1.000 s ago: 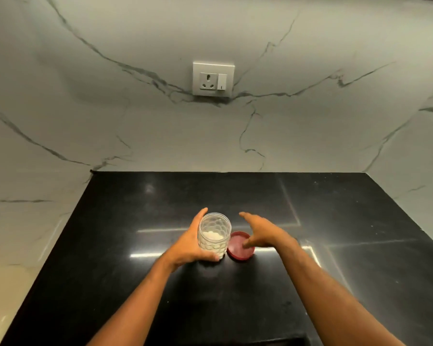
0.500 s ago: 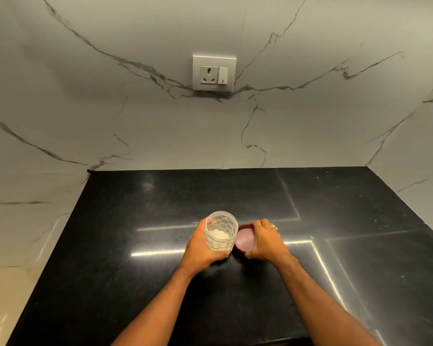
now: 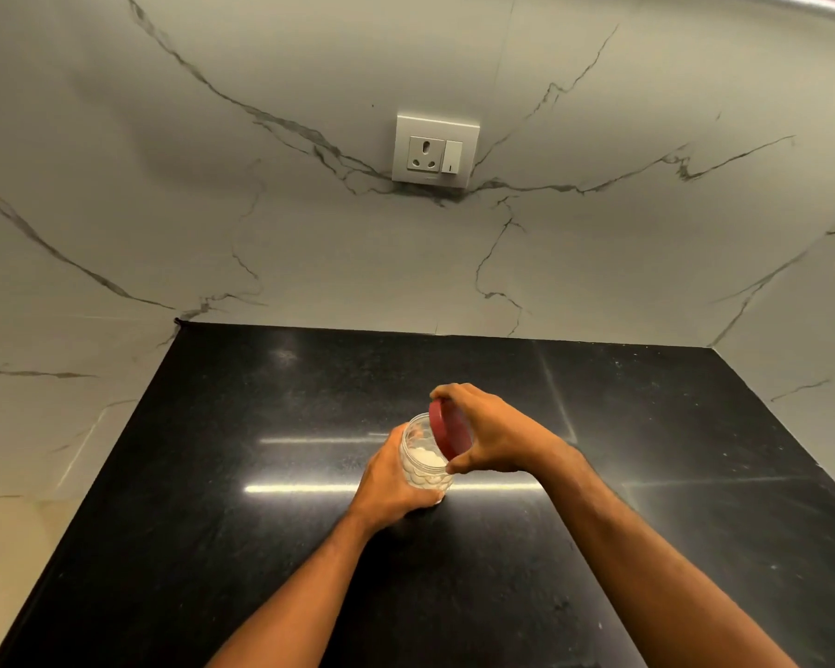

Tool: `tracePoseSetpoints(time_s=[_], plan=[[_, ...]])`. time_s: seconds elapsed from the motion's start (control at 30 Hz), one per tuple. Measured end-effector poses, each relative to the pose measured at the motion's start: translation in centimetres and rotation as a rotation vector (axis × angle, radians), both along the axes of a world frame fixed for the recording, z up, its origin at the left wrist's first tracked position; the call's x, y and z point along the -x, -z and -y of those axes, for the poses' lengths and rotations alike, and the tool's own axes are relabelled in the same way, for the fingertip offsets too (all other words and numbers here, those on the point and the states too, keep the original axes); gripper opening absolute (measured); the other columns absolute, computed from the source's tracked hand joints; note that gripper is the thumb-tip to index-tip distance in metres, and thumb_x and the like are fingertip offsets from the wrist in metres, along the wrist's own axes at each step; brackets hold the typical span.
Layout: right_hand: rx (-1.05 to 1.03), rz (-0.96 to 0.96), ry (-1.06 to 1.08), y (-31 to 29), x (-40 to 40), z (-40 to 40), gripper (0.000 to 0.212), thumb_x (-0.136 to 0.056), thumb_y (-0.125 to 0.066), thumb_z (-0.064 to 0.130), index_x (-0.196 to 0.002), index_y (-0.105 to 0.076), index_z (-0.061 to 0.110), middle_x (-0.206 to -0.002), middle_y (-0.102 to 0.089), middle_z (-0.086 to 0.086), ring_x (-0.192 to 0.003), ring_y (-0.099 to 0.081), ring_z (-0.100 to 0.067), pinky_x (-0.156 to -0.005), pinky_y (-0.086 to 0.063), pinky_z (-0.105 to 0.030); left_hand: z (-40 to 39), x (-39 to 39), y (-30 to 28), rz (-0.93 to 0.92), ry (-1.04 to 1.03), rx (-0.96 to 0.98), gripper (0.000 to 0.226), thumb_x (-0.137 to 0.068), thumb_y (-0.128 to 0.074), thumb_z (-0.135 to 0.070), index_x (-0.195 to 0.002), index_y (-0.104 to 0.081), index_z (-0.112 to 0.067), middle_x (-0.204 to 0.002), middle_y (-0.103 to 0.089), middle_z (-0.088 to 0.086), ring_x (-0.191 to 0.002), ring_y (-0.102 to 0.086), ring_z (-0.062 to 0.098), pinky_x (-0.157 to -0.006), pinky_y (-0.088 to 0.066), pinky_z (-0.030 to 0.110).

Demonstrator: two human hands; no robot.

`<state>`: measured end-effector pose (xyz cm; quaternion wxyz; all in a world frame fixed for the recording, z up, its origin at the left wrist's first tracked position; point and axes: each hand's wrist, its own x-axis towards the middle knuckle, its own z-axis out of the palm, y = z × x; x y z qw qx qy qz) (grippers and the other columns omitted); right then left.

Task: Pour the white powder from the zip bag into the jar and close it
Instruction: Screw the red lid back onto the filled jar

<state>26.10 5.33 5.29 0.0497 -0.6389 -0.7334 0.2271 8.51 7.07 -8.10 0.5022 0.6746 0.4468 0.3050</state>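
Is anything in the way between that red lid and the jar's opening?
Nothing visible. The right hand holds the red lid tilted right at the jar mouth, which looks open, while the left hand steadies it.

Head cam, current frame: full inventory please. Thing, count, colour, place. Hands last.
jar: 1, clear textured, upright on the countertop near its middle, gripped by the left hand
white powder: 1 portion, white, inside the jar
lid: 1, red, tilted over the jar mouth, not yet seated, held by the right hand
countertop: 1, glossy black, fills the lower frame
wall: marble-look, white with dark veins, behind and beside the countertop
socket plate: 1, white with a switch, on the back wall
left hand: 1, wrapped around the jar body
right hand: 1, gripping the lid
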Motion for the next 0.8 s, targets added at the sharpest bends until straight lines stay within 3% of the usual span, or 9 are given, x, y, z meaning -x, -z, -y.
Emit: tracePoseSetpoints(time_s=[0.17,0.37,0.6,0.8], plan=[[0.018,0.148,-0.102,0.2,1.5,-0.8,0.094,-0.07,-0.087,0.032,-0.145,-0.031,0.032,-0.149,-0.036,0.002,-0.134,-0.039,-0.027,-0.101,-0.049,-0.043,0.0,0.0,0.3,-0.008,0.012,-0.007,0.091,-0.052,-0.094,-0.036,-0.125,-0.043,-0.057,-0.119,-0.065,-0.019,-0.107,-0.064,-0.003,-0.089,-0.057,0.024],[0.034,0.318,-0.178,1.0,2.6,-1.8,0.096,-0.07,-0.087,0.037,-0.148,-0.031,0.031,-0.147,-0.038,-0.001,-0.134,-0.039,-0.03,-0.1,-0.047,-0.044,-0.1,0.1,0.5,-0.005,0.015,0.014,0.088,-0.052,-0.094,-0.04,-0.122,-0.042,-0.056,-0.118,-0.063,-0.02,-0.107,-0.062,-0.005,-0.085,-0.054,0.016],[0.038,0.363,-0.177,1.1,3.0,-2.0,0.097,-0.07,-0.085,0.043,-0.149,-0.031,0.029,-0.146,-0.041,-0.002,-0.133,-0.041,-0.03,-0.101,-0.047,-0.044,-0.1,0.1,0.3,0.01,0.021,0.024,0.095,-0.052,-0.094,-0.04,-0.132,-0.043,-0.042,-0.122,-0.062,-0.018,-0.112,-0.061,0.003,-0.092,-0.053,0.021],[0.049,0.366,-0.169,0.3,3.5,-2.0,0.095,-0.071,-0.084,0.045,-0.148,-0.033,0.026,-0.144,-0.044,-0.005,-0.131,-0.044,-0.029,-0.1,-0.046,-0.041,0.0,0.3,-0.2,0.02,0.013,0.034,0.092,-0.049,-0.093,-0.036,-0.126,-0.045,-0.047,-0.118,-0.064,-0.018,-0.108,-0.063,0.003,-0.083,-0.053,0.016]])
